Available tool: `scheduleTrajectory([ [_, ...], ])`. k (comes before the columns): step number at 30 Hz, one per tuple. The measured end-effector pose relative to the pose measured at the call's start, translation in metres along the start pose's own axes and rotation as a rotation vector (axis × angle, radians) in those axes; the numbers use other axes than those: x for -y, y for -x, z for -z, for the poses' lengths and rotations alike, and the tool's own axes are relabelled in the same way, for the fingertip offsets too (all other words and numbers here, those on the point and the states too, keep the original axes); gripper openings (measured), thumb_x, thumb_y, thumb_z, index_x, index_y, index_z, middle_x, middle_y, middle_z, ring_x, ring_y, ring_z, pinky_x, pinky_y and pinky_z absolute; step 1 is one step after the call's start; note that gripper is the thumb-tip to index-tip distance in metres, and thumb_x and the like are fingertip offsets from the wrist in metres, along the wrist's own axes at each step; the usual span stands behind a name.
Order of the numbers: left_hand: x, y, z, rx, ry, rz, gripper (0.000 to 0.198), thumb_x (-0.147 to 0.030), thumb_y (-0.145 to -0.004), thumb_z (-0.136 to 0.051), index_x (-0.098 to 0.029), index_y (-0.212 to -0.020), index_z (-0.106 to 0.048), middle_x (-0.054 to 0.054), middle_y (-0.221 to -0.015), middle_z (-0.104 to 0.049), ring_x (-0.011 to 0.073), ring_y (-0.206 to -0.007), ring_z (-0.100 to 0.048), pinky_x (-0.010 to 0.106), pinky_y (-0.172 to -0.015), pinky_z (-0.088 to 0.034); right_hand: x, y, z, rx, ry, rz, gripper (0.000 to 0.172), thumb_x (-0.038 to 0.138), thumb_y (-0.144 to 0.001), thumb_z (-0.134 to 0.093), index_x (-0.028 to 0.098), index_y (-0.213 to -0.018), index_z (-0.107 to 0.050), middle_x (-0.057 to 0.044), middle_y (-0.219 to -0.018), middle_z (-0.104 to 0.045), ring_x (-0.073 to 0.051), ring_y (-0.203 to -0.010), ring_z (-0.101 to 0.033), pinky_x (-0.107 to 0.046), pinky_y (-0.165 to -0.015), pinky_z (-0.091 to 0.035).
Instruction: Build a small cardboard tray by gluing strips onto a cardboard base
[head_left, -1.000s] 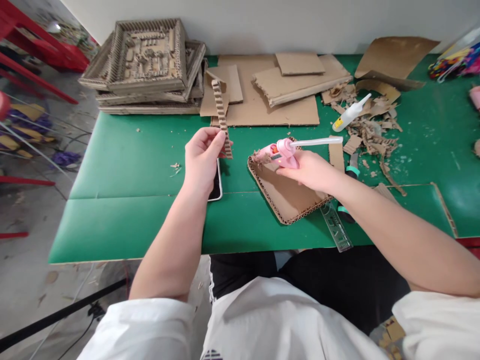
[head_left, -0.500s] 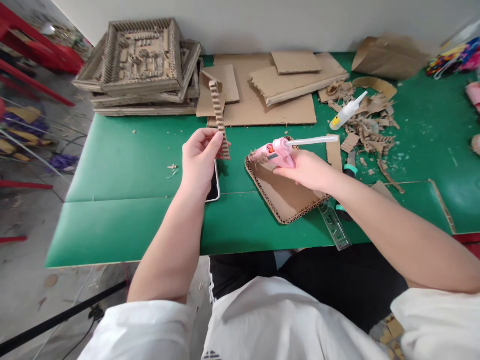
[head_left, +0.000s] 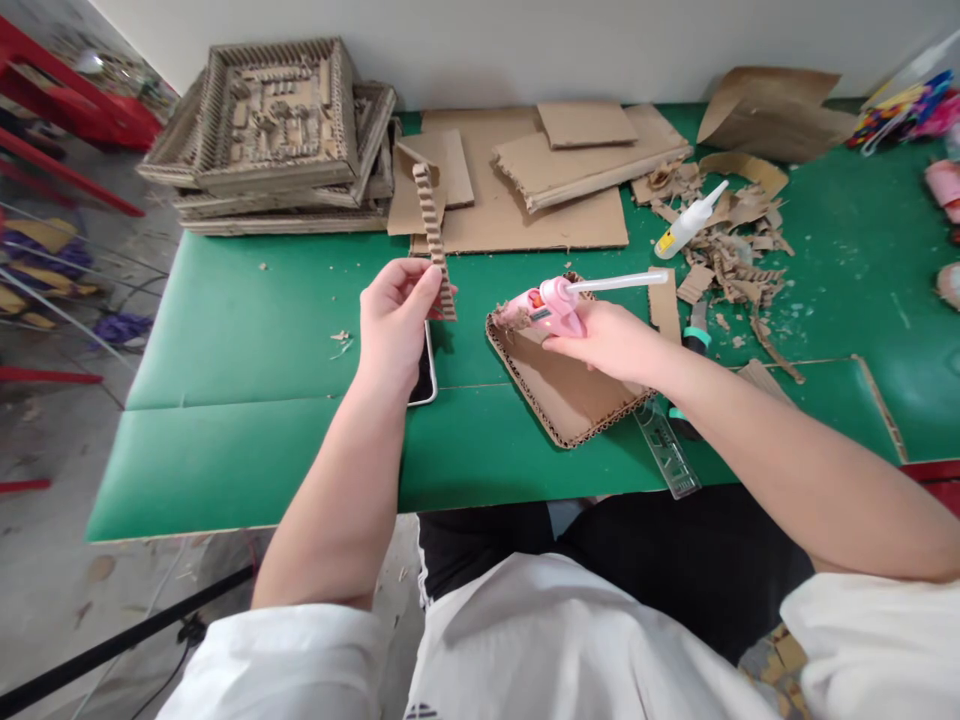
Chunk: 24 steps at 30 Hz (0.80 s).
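Observation:
Between the thumb and fingers of my left hand (head_left: 396,318) is a narrow strip of corrugated cardboard (head_left: 429,215), held upright with its ridges showing. My right hand (head_left: 611,338) is closed around a pink hot glue gun (head_left: 556,303), and a clear glue stick (head_left: 624,283) juts from its back end. The gun's nose reaches over the left corner of a shallow cardboard tray (head_left: 574,400) edged with corrugated strip. Whether the nozzle touches that edge I cannot tell. A phone (head_left: 426,375) lies partly hidden under my left hand.
Stacked cardboard trays (head_left: 277,115) stand at the back left. Flat cardboard sheets (head_left: 525,225) lie at the back middle. To the right are a white glue bottle (head_left: 690,222), cardboard scraps (head_left: 739,250), a utility knife (head_left: 696,335) and a clear ruler (head_left: 670,455).
The whole view has shifted slightly, so things sit a little further left. Both hands keep their holds on the strip and the glue gun, with hardly any movement.

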<state>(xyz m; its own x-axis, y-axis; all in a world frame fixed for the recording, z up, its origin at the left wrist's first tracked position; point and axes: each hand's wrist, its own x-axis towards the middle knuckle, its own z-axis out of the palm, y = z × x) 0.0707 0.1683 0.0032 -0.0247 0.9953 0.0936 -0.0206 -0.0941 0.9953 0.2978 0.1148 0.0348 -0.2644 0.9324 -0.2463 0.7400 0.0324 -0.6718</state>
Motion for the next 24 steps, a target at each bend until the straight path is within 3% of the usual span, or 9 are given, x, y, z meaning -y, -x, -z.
scheduleTrajectory([
  [4,0.0011,-0.0002,0.0000,0.010,-0.019,-0.013,0.017,-0.036,-0.079,-0.067,-0.020,-0.079,-0.059,-0.002,-0.069,-0.063,0.0079,-0.059,-0.060,0.016,-0.051,-0.047,0.0016,0.0005,0.0004,0.012,0.009,-0.033,0.031,0.038,-0.081,-0.056,0.025,-0.108,-0.064,-0.004,-0.097,-0.070,-0.015,-0.065,-0.059,-0.029,-0.064,-0.044],
  [13,0.0003,0.0004,-0.0015,0.007,0.004,0.001,0.014,-0.031,-0.078,-0.068,-0.020,-0.076,-0.059,-0.002,-0.067,-0.063,0.0086,-0.060,-0.061,0.017,-0.050,-0.048,0.0029,0.0011,0.0017,0.013,0.031,-0.061,0.032,0.041,-0.081,-0.055,0.023,-0.104,-0.066,0.001,-0.061,-0.059,-0.015,-0.057,-0.055,-0.029,-0.062,-0.040],
  [20,0.0033,0.0013,-0.0024,0.039,-0.055,-0.008,0.012,-0.030,-0.080,-0.065,-0.019,-0.080,-0.059,-0.001,-0.070,-0.065,0.0103,-0.063,-0.063,0.019,-0.051,-0.049,0.0023,0.0008,0.0017,0.023,0.038,-0.076,0.032,0.042,-0.081,-0.054,0.022,-0.103,-0.067,0.000,-0.064,-0.060,-0.016,-0.060,-0.056,-0.030,-0.064,-0.040],
  [24,0.0059,0.0047,-0.0065,0.114,-0.121,0.005,0.010,-0.028,-0.079,-0.065,-0.019,-0.081,-0.060,0.000,-0.070,-0.068,0.0122,-0.066,-0.066,0.018,-0.051,-0.046,0.0006,0.0007,0.0022,0.024,0.045,-0.067,0.033,0.041,-0.082,-0.054,0.022,-0.106,-0.066,-0.001,-0.066,-0.061,-0.016,-0.060,-0.056,-0.029,-0.064,-0.041],
])
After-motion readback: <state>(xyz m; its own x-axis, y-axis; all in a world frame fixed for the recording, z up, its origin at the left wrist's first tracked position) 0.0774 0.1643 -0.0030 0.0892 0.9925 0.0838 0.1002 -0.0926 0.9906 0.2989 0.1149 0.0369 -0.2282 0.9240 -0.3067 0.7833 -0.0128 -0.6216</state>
